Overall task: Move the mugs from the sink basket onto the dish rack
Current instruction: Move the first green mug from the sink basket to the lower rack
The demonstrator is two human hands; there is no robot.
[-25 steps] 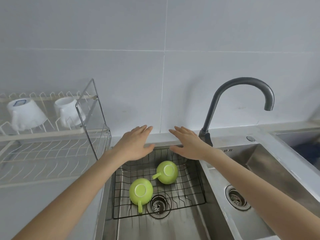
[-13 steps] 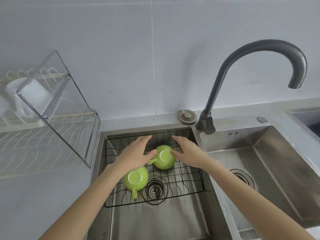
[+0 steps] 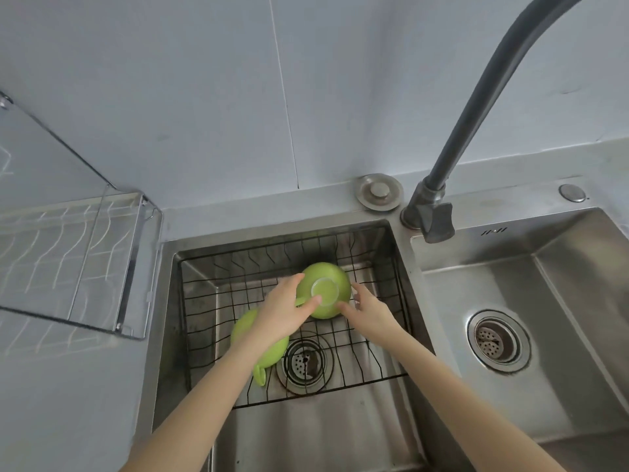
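Mug (image 3: 328, 287) — green, glossy, upside down.

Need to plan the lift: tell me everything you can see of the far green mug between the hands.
The far green mug is glossy lime green, ceramic or plastic by its look, round-bodied, lying upside down with its paler base ring facing the camera. It sits in the black wire sink basket, toward the back. Its handle points left, mostly hidden by the left hand, whose fingers rest on it. The right hand touches its right side.

Two green mugs (image 3: 328, 287) (image 3: 262, 342), two hands (image 3: 282, 311) (image 3: 367, 308)
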